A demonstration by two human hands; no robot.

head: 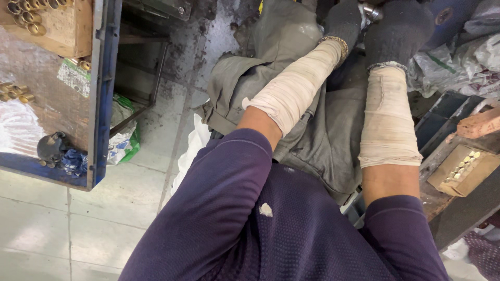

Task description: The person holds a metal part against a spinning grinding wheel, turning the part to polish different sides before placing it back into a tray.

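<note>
Dark knit gloves cover left hand (pixel 342 21) and right hand (pixel 398 28), both closed around a small metal fitting (pixel 371 11); steady two-handed hold seems advisable, forearm wrappings (pixel 388 119) kept clear.

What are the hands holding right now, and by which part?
The gloved left hand and right hand close around a small shiny metal part at the frame's top edge; the exact place of the hold is hidden.

Left hand (pixel 344 21), right hand (pixel 398 31) gloved, forearms wrapped, reaching forward together.
</note>
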